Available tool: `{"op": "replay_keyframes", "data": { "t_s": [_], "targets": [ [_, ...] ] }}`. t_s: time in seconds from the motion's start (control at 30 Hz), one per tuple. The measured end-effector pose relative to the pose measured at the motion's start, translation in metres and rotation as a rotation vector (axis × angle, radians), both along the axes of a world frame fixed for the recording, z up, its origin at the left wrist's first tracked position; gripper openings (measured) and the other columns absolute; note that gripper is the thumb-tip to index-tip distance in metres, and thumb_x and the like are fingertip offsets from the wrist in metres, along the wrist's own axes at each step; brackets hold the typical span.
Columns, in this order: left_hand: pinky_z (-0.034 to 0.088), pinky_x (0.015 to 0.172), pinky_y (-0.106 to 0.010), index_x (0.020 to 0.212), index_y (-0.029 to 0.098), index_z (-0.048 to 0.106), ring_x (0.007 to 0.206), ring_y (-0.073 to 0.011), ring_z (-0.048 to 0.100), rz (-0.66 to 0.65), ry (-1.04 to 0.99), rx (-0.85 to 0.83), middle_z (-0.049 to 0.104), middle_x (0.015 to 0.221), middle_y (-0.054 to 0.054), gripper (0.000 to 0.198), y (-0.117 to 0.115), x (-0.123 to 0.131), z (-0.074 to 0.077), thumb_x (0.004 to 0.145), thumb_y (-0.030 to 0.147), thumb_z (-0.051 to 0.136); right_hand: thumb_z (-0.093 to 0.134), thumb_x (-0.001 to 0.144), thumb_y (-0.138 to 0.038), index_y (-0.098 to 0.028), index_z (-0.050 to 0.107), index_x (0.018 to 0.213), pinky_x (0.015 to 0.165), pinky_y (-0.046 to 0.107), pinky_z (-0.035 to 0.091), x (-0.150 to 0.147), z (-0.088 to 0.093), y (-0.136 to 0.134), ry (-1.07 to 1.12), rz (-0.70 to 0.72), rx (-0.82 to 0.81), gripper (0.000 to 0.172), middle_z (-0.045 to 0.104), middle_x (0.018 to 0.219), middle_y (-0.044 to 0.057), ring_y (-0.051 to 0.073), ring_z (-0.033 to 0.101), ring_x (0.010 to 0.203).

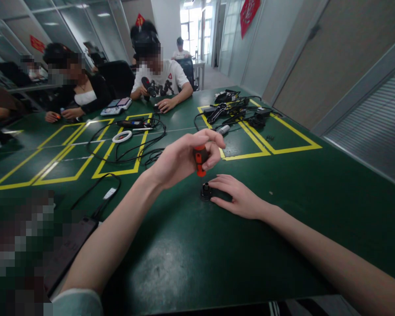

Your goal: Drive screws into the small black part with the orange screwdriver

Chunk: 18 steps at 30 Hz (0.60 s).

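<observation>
Black part (205, 193) w/ a round base stands on the green table (171, 263); R hand (240, 197), thumb & fingers slightly apart, steadies its right side. Above, L hand (181, 160) has fingers curled round an orange-black screwdriver (201, 163), pointing down; tip contact unclear. Prob. mid-screwing; next move calls for tip seated, base steady, approx. upright turning.

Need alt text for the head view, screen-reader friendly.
A left hand holds a red-and-black screwdriver over a small black part on a green table, the right hand at the part's side. Behind lie black cables and yellow tape outlines; across the table, a person in white holds a dark tool.
</observation>
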<state>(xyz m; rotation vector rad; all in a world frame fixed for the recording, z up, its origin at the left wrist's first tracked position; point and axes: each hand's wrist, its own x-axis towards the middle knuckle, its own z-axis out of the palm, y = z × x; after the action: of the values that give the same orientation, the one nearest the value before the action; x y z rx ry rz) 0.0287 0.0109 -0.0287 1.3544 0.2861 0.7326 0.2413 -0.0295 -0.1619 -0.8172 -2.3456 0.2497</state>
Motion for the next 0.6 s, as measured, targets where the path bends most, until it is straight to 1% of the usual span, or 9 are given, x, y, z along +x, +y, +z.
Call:
{"op": "replay_keyframes", "data": {
  "t_s": [0.13,0.2,0.27,0.3,0.37,0.43,0.47,0.53,0.6],
  "targets": [
    [0.053,0.08,-0.029,0.075,0.013,0.069,0.08,-0.0163,0.062,0.003,0.031,0.055,0.067,0.085,-0.007,0.033,0.0052,-0.0058,0.0003,0.091,0.042,0.068,0.06,0.103,-0.033,-0.02,0.068,0.128,0.104,0.054,0.06,0.0003,0.0011,-0.0002,-0.002,-0.004,-0.014,0.029,0.079,0.119,0.014,0.029,0.075,0.114],
    [0.055,0.09,-0.031,0.074,0.013,0.068,0.094,-0.0182,0.067,-0.011,0.05,0.074,0.072,0.104,-0.01,0.03,0.0052,-0.0072,0.0004,0.09,0.038,0.073,0.06,0.103,-0.033,-0.02,0.068,0.127,0.102,0.053,0.061,0.0004,0.0015,-0.0003,0.006,-0.004,-0.009,0.028,0.079,0.118,0.015,0.029,0.075,0.113],
    [0.057,0.094,-0.034,0.077,0.014,0.064,0.104,-0.0201,0.07,-0.019,0.026,0.072,0.072,0.117,-0.01,0.029,0.0037,-0.0067,0.0003,0.087,0.036,0.08,0.061,0.103,-0.032,-0.019,0.069,0.126,0.101,0.052,0.062,0.0005,0.0014,-0.0004,0.019,-0.008,-0.007,0.028,0.079,0.118,0.015,0.029,0.076,0.113],
    [0.058,0.091,-0.033,0.077,0.014,0.06,0.103,-0.0197,0.072,-0.011,0.005,0.07,0.071,0.116,-0.008,0.033,0.0026,-0.0057,0.0001,0.085,0.035,0.084,0.061,0.103,-0.032,-0.019,0.069,0.126,0.101,0.052,0.062,0.0005,0.0013,-0.0004,0.024,-0.012,-0.014,0.028,0.079,0.118,0.015,0.029,0.076,0.113],
    [0.057,0.074,-0.025,0.075,0.016,0.051,0.082,-0.0131,0.072,0.019,-0.022,0.068,0.07,0.101,-0.003,0.044,0.0005,-0.0029,-0.0007,0.08,0.036,0.089,0.062,0.102,-0.032,-0.021,0.07,0.127,0.102,0.052,0.062,0.0008,0.001,-0.0001,0.028,-0.014,-0.039,0.029,0.079,0.119,0.014,0.029,0.076,0.113],
    [0.043,0.053,-0.017,0.075,0.018,0.045,0.055,-0.0039,0.056,0.05,-0.008,0.065,0.062,0.078,0.004,0.051,-0.0013,0.0002,-0.0013,0.079,0.04,0.091,0.062,0.102,-0.032,-0.021,0.071,0.128,0.102,0.053,0.062,0.0013,0.0011,0.0002,0.021,-0.009,-0.065,0.03,0.079,0.119,0.014,0.03,0.075,0.114],
    [0.035,0.048,-0.016,0.076,0.019,0.044,0.048,-0.0019,0.046,0.059,0.006,0.061,0.055,0.07,0.007,0.052,-0.002,0.0014,-0.0014,0.08,0.043,0.09,0.061,0.102,-0.032,-0.021,0.071,0.129,0.102,0.053,0.062,0.0015,0.0013,0.0003,0.016,-0.007,-0.074,0.03,0.079,0.119,0.014,0.03,0.075,0.114],
    [0.03,0.045,-0.017,0.08,0.019,0.049,0.045,-0.0029,0.037,0.066,0.021,0.053,0.047,0.061,0.009,0.047,-0.0027,0.0027,-0.0007,0.084,0.049,0.085,0.061,0.102,-0.033,-0.021,0.071,0.128,0.101,0.053,0.062,0.0019,0.0018,0.0004,0.008,-0.007,-0.078,0.031,0.079,0.119,0.015,0.03,0.075,0.114],
    [0.037,0.049,-0.02,0.083,0.018,0.059,0.051,-0.0068,0.043,0.04,0.021,0.057,0.048,0.061,0.006,0.042,-0.0022,0.0022,0.0007,0.088,0.055,0.077,0.06,0.103,-0.033,-0.019,0.071,0.128,0.101,0.053,0.062,0.0023,0.002,0.0004,0.003,-0.012,-0.072,0.031,0.079,0.119,0.015,0.03,0.075,0.114]
  ]
}}
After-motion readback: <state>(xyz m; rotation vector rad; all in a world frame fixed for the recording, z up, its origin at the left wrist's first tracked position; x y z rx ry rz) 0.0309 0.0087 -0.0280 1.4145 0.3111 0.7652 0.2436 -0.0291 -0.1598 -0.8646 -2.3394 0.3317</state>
